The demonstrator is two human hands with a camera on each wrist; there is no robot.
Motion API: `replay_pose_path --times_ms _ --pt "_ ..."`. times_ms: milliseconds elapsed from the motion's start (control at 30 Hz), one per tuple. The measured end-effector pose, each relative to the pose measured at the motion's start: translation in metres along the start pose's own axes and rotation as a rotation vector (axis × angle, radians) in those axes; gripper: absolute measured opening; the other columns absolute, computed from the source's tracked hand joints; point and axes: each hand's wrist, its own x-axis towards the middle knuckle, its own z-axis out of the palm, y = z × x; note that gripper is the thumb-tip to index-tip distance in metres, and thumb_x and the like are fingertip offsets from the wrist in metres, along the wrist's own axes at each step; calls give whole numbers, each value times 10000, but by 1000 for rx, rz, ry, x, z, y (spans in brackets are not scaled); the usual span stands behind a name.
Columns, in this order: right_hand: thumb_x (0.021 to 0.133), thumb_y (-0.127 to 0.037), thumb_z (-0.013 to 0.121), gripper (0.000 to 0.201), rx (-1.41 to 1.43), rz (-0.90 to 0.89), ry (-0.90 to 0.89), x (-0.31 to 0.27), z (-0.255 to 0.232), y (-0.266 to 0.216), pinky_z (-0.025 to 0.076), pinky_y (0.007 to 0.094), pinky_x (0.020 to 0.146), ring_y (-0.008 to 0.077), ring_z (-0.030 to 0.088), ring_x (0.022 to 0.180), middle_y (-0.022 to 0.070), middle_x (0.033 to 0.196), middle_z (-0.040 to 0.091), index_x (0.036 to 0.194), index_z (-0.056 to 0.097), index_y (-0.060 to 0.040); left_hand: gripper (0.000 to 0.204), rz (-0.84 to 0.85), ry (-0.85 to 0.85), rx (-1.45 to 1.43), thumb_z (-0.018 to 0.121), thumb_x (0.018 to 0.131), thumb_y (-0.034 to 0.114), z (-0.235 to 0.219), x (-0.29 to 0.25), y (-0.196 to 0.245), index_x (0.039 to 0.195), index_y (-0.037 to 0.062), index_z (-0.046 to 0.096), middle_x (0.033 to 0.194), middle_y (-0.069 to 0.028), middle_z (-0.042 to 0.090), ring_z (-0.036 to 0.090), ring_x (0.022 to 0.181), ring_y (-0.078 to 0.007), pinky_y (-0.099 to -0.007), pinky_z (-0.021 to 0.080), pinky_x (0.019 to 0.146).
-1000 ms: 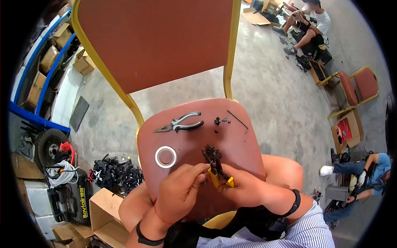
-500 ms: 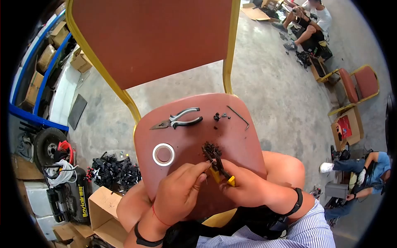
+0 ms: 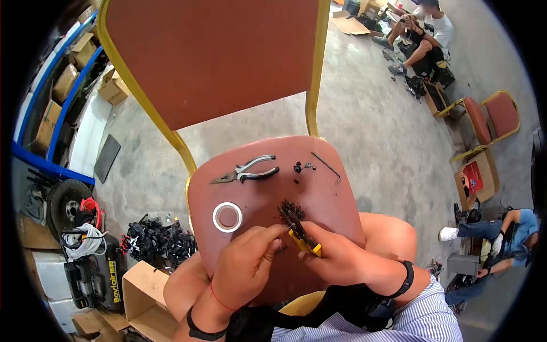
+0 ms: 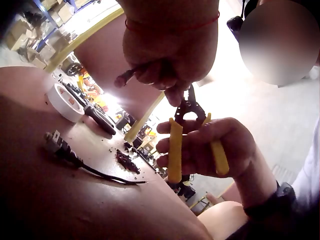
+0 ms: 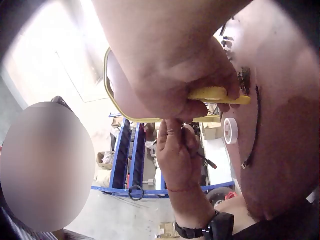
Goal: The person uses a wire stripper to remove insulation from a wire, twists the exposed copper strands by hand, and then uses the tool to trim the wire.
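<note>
In my right hand (image 3: 336, 253) I hold yellow-handled wire strippers (image 4: 175, 150), with the handles spread apart in the left wrist view. The left hand (image 3: 248, 259) pinches a thin dark cable (image 5: 206, 159) whose plug end sticks out below the fingers. Its fingertips sit right at the strippers' jaws, which hide the wire's tip. Just beyond the tool, a heap of dark scraps (image 3: 295, 210) lies on the red chair seat (image 3: 268, 196). Another black cable (image 4: 95, 172) with a plug lies on the seat, nearer me; the hands cover it in the head view.
Grey-black pliers (image 3: 248, 172), a white tape roll (image 3: 216, 217), small black parts (image 3: 298, 167) and a hex key (image 3: 327, 165) lie on the seat. Black cables (image 3: 159, 242) are heaped on the floor at left, by a cardboard box (image 3: 145, 285). Two people sit at right.
Both hands stay almost in place at the strippers. The yellow handles show less of a gap between them in the head view than a second ago. The head view shifted slightly.
</note>
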Motion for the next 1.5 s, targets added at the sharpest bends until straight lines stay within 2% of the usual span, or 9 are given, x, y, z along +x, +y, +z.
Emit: replay_pose_path --times_ms 333,633,1500 --pt "948 -79 593 447 -70 -57 41 0 1 2 499 489 943 475 609 1148 292 1190 641 1375 480 -8 194 -4 -3 2 630 1000 73 2 -1 1 1184 40 682 938 -149 697 692 813 -339 -395 547 686" --pt "956 -78 593 445 -36 -25 23 2 0 -5 504 481 940 456 623 1145 276 1191 646 1381 483 -8 190 -23 12 -16 618 1016 91 3 -2 0 1189 39 675 965 -156 695 697 839 -346 -394 554 701" --pt "966 -101 612 440 -44 -92 59 4 5 7 511 499 909 480 617 1126 289 1184 644 1371 477 3 197 -13 2 -32 609 1019 72 2 -1 -3 1198 20 673 986 -158 713 709 861 -326 -381 560 733"
